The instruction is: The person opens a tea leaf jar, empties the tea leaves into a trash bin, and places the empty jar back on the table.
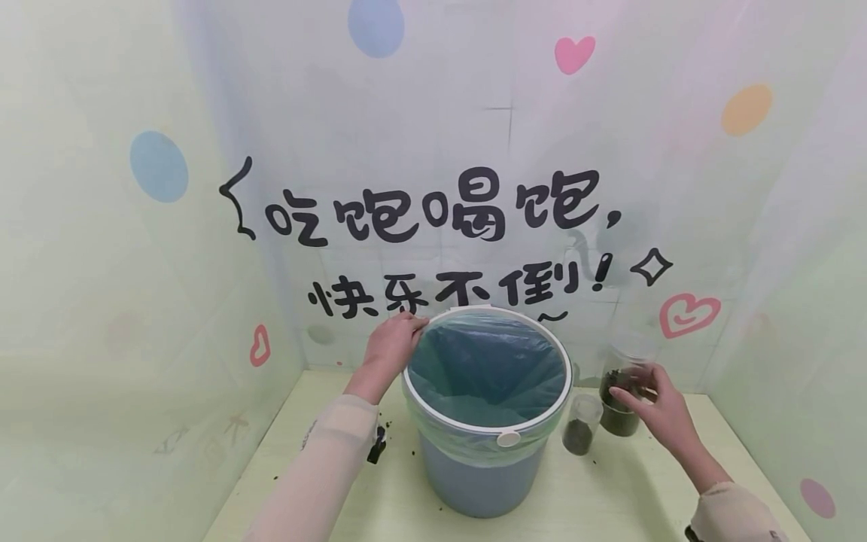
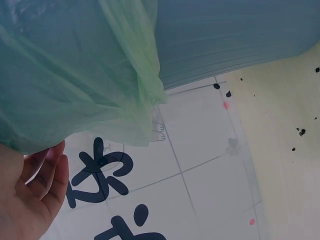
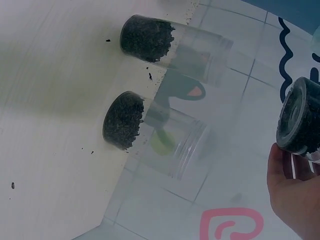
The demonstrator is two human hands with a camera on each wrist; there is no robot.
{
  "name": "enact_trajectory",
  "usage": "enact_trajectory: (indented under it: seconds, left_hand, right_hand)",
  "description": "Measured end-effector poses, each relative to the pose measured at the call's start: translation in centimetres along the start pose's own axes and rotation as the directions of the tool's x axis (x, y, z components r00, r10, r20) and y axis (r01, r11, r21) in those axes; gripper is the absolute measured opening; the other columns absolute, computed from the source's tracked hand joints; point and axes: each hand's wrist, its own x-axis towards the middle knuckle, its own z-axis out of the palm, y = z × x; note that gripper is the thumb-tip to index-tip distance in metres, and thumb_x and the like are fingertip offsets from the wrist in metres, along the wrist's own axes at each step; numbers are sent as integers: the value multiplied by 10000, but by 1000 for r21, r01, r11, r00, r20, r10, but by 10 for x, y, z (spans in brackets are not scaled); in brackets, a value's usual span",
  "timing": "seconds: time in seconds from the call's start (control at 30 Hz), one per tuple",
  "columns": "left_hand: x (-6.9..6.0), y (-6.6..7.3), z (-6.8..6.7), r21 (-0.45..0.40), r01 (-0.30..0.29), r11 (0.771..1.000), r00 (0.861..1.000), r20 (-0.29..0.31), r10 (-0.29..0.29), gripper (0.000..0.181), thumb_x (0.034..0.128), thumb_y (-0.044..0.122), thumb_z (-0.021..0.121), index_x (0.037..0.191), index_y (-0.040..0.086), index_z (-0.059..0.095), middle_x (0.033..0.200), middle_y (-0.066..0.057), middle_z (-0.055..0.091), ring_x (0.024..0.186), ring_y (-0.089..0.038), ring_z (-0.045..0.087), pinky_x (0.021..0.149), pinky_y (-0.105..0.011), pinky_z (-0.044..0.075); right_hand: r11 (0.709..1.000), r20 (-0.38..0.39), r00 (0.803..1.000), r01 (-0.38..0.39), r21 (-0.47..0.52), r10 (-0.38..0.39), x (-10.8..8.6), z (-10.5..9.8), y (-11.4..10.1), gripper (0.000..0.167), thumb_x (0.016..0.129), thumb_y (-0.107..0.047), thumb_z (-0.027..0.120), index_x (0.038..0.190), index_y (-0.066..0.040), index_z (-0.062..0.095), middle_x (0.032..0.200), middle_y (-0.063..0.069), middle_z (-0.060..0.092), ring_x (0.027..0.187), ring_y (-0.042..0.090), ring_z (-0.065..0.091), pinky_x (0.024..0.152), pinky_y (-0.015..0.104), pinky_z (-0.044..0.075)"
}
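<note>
Biggest first: the pale table (image 1: 389, 500) carries the lot, and the blue bin (image 1: 484, 482) stands on it, lined with a thin green bag (image 1: 481, 376) folded over the rim. The left hand (image 1: 393, 346) has its fingers curled at the far-left part of that rim. Can't tell if they pinch just the plastic or the ring too. Either way, a light but steady grip looks best there, since film that thin could rip or slip off if tugged.

The right hand (image 1: 660, 415) is the fussier side: thumb and fingers are only part-way apart, wrapped round a clear jar (image 3: 305, 120) of dark flakes, held roughly upright, off the table and right of the bin. Best keep it upright and low on wobble, imo, because the other jars are close by and an elbowed one could tip. A hold round the body should beat one at the smooth mouth.

Headcount, big to small: one table, one bin, one bag, two hands, three jars. That's the held one plus two standing jars (image 3: 150, 122), each part filled with dark flakes. Then the loose dark crumbs (image 3: 13, 185): several, too tiny to count reliably.
</note>
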Motion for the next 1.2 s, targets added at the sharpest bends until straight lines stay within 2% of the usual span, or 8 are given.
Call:
enact_trajectory:
  seconds: [0.73, 0.97, 1.2]
  left_hand:
    - [1, -1, 2, -6, 1, 1000, 1000, -4, -1, 317, 1020, 252, 565, 1315, 202, 668, 1136, -49, 676, 1046, -266, 665, 920, -440, 578]
    - [3, 0, 3, 7, 0, 1000, 1000, -2, 0, 321, 1024, 265, 557, 1321, 207, 663, 1155, -46, 675, 1058, -261, 663, 922, -436, 580]
    - [2, -1, 1, -15, -12, 1000, 1000, -13, 12, 313, 1015, 248, 571, 1306, 195, 673, 1165, -50, 678, 1077, -282, 665, 932, -451, 573]
  right_hand:
    - [1000, 7, 1000, 14, -8, -14, 8, -4, -21, 521, 927, -244, 717, 1302, 14, 465, 1224, 214, 612, 930, -227, 440, 817, -34, 382]
    - [1000, 5, 1000, 12, -11, -12, 13, -7, -32, 569, 927, -285, 716, 1334, 8, 447, 1234, 213, 622, 926, -218, 445, 821, -26, 384]
    - [1000, -1, 1000, 28, -2, -28, 19, -6, -45, 576, 919, -262, 725, 1350, 2, 450, 1238, 226, 637, 916, -223, 460, 818, -14, 395]
